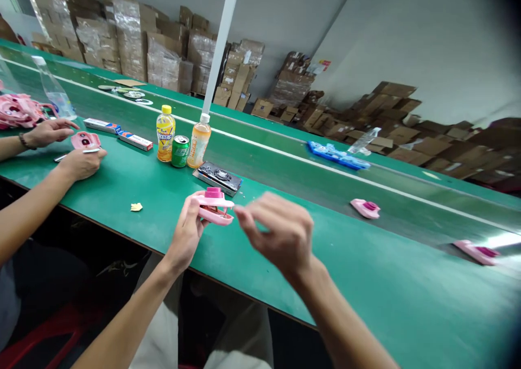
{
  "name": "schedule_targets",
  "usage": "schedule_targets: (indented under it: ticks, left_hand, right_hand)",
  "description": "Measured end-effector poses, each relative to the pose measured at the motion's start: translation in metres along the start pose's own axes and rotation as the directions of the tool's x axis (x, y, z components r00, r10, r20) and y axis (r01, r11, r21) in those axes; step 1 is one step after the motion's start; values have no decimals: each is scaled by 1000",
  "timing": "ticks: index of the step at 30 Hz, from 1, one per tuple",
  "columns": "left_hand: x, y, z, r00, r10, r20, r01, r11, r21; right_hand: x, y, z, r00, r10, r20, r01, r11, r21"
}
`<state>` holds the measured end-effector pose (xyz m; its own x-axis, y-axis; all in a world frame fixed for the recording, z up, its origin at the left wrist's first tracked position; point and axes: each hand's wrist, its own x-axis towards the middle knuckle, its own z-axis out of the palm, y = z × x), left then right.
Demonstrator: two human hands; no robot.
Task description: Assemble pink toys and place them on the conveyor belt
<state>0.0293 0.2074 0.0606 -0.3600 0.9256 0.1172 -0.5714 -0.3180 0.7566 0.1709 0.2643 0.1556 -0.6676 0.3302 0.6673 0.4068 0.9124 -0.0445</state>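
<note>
My left hand (188, 229) grips a pink plastic housing (215, 215) at its left end, above the front edge of the green table. Its two halves stand partly apart, and reddish-brown wire or parts show in the gap. A darker pink raised piece (214, 192) sits on top. Close to the housing's right end is my right hand (280, 230), slightly blurred, with fingers curled and thumb and fingertips drawn together. Anything between those fingertips is too small or hidden to make out. Just behind the housing lies a black item on a flat box (220, 177).
Two drink bottles (165, 135) (199, 142) and a green can (180, 152) stand behind my left hand. At left, a co-worker's hands (81, 161) hold a pink shell (85, 140). Pink housings (365, 208) (476, 252) and a blue tray (337, 156) lie on the belt.
</note>
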Motion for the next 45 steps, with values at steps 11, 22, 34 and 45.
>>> schedule_targets:
  ticks: [11, 22, 34, 45]
  left_hand:
    - [-12, -19, 13, 997, -12, -83, 17, 998, 57]
    - [-9, -36, 30, 989, 35, -143, -35, 999, 5]
    - [1, -55, 28, 994, -35, -101, 37, 999, 12]
    - [11, -66, 20, 984, -12, -179, 21, 999, 48]
  right_hand:
    - [-50, -31, 44, 671, 731, 122, -737, 641, 214]
    - [-69, -32, 70, 689, 709, -148, -595, 671, 443]
    - [-83, -10, 85, 685, 673, -279, -554, 730, 399]
    - [-90, -14, 96, 518, 843, -144, -631, 490, 601]
